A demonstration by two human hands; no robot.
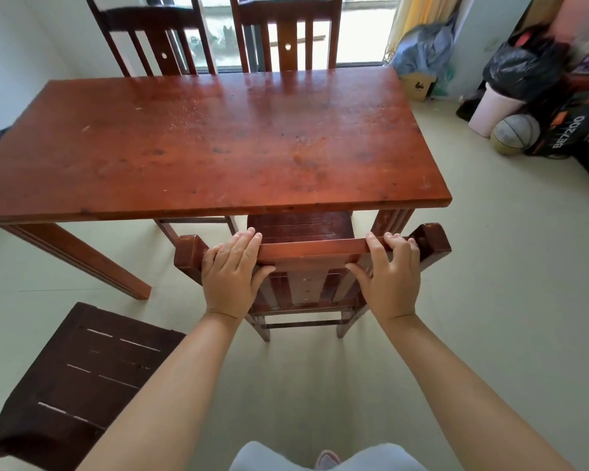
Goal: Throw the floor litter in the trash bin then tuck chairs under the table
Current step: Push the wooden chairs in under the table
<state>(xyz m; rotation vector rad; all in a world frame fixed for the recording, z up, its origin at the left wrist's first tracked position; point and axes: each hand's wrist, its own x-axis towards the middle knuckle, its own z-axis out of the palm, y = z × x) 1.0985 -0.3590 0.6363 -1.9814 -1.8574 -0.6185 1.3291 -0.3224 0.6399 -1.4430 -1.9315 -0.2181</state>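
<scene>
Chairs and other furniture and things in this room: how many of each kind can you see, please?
Chairs: 4
Table: 1
Ball: 1
Pink bin: 1
Total: 7

Your left hand [230,275] and right hand [390,275] grip the top rail of the near chair [312,283], its seat partly under the table [218,137]. Second chair [82,375]: out at your lower left. Two far chairs [286,32]: behind the table. Bin [490,108], ball [514,134]: right corner.
</scene>
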